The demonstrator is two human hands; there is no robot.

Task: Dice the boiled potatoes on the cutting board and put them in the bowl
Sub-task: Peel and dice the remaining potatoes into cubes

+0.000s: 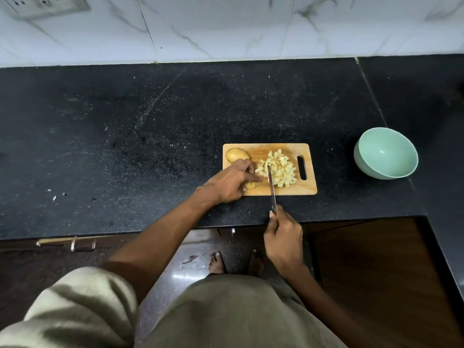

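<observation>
A wooden cutting board (305, 189) lies on the black counter. A heap of diced potato (280, 169) covers its middle and right. A whole boiled potato (236, 154) sits at its far left corner. My left hand (231, 182) holds down a partly sliced potato piece (252, 185) at the board's near left. My right hand (283, 238) grips a knife (271, 188) by the handle; the blade points away from me, its tip among the dice. A pale green bowl (385, 153), with nothing in it, stands to the right of the board.
The black granite counter (150, 146) runs left and right, backed by a white marble wall (226, 28). Its front edge lies just below the board. A few crumbs (55, 195) lie at the left. Dark wooden cabinets (364, 272) and my bare feet show below.
</observation>
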